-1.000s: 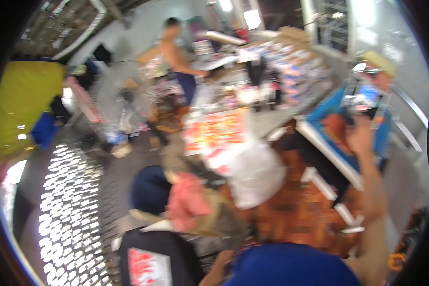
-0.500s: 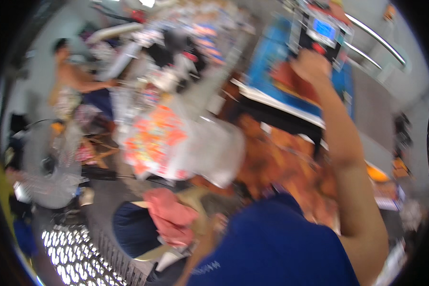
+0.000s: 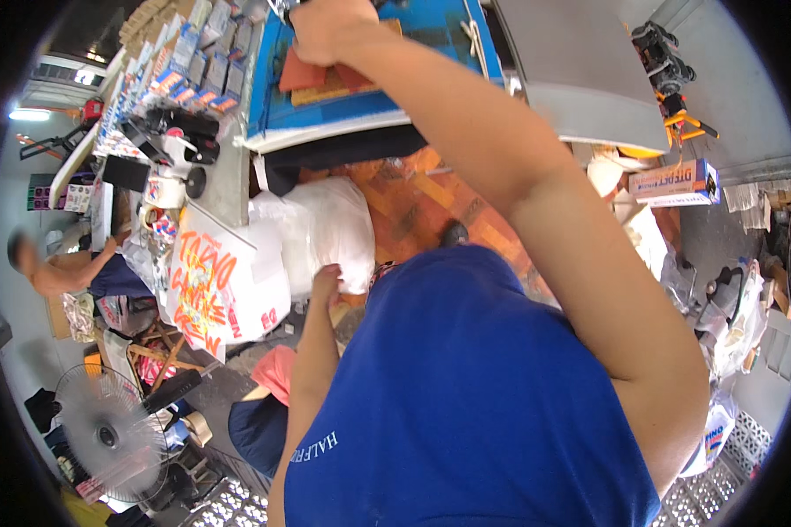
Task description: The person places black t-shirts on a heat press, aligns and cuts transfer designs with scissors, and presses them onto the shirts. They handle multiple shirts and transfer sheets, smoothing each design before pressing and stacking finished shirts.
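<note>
Your right hand (image 3: 332,31) was found between 11 and 12 o'clock, reaching over a blue board (image 3: 439,53) at 12. Its fingers were bent at a dark metallic part (image 3: 281,7) on the upper rim of the view; you could not tell whether they were closed around it, as the view cut it off. Directly beneath that hand, a red-orange pad (image 3: 302,75) lay on the board, partly over an orange-brown sheet (image 3: 325,92).

Your left hand (image 3: 328,285) hung near the centre, toward 9 o'clock, fingers loosely bent and nothing seen in it. It overlapped a white plastic bag (image 3: 325,224) in view; contact could not be established. Just beside that bag, toward 9 o'clock, stood a white sack with orange lettering (image 3: 206,281).

A grey bench (image 3: 230,171) at 10 to 11 o'clock carried rows of small cartons (image 3: 189,66). Another person (image 3: 70,268) was noted at 9, a fan (image 3: 105,435) at 8, and a long carton (image 3: 672,182) between 2 and 3.
</note>
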A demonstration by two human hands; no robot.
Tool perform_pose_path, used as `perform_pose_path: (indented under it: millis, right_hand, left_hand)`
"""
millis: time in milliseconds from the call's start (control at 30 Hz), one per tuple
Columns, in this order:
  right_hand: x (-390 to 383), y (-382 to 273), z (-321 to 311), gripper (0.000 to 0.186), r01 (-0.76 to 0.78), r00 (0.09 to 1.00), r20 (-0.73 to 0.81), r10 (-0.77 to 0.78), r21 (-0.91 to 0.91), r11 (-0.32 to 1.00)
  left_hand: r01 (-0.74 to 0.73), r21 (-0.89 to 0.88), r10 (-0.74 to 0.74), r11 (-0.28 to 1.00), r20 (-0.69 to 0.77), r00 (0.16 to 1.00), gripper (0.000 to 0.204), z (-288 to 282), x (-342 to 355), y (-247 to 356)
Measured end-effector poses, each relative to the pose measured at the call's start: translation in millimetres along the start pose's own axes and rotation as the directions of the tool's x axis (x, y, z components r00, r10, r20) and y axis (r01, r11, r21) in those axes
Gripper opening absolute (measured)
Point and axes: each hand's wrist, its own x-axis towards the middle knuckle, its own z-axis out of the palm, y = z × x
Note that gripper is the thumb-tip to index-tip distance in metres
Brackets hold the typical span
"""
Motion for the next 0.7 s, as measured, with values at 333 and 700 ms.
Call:
perform_pose_path:
  millis: [333,700]
  right_hand:
    - [-36,64,-8,0.045,-0.075,0.98,-0.178,0.086,0.066,0.995]
    - [-84,144,-27,0.034,-0.298,0.785,-0.599,0.16,-0.137,0.945]
  left_hand:
    - [-0.379,0.129,0.399,0.917,-0.218,0.891,0.024,-22,-14,127]
    - [-0.641,0.33,0.706,0.693,-0.13,0.696,0.039,-70,192,386]
